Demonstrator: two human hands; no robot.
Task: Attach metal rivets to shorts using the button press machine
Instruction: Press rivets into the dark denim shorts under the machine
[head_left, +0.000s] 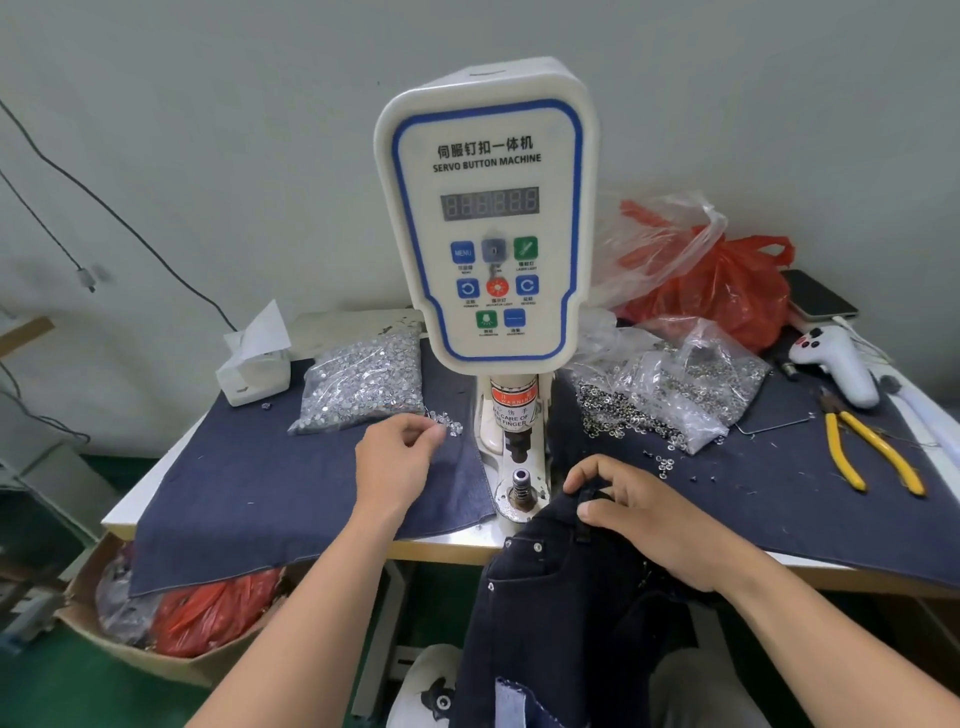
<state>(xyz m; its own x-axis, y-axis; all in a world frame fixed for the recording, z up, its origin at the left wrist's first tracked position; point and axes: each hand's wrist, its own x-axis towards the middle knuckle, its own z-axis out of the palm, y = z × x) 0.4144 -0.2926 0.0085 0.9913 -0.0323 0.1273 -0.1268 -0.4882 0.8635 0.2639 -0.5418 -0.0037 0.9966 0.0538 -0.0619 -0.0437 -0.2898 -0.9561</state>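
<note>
At the fingertips, left: the left hand (397, 457) has its fingers (423, 431) curled together at a small heap of loose rivets (451, 423); whether one rivet is pinched between them I cannot tell.
Right fingers: the right hand (644, 514) grips the waistband edge of the dark shorts (566, 613), thumb on one side, curled fingers on the other.
Shorts: they hang from the counter (447, 545) edge at 6 o'clock, just below the lower die (521, 486), not on it; small rivets already show on the pocket corner.
Machine: the white servo button machine (485, 208) stands at 12 o'clock from the hands, its die between both hands.
At 10 o'clock: a clear bag of silver rivets (363, 382), beside the loose heap.
At 2 o'clock: an open clear bag of ring-shaped parts (670, 395), some of them spilled on the blue cloth (260, 488).
At 3 o'clock: yellow-handled pliers (872, 449) and a white handheld device (836, 364).
Behind, right: a red plastic bag (727, 291).
At 9 o'clock, far: a white tissue box (254, 364).
</note>
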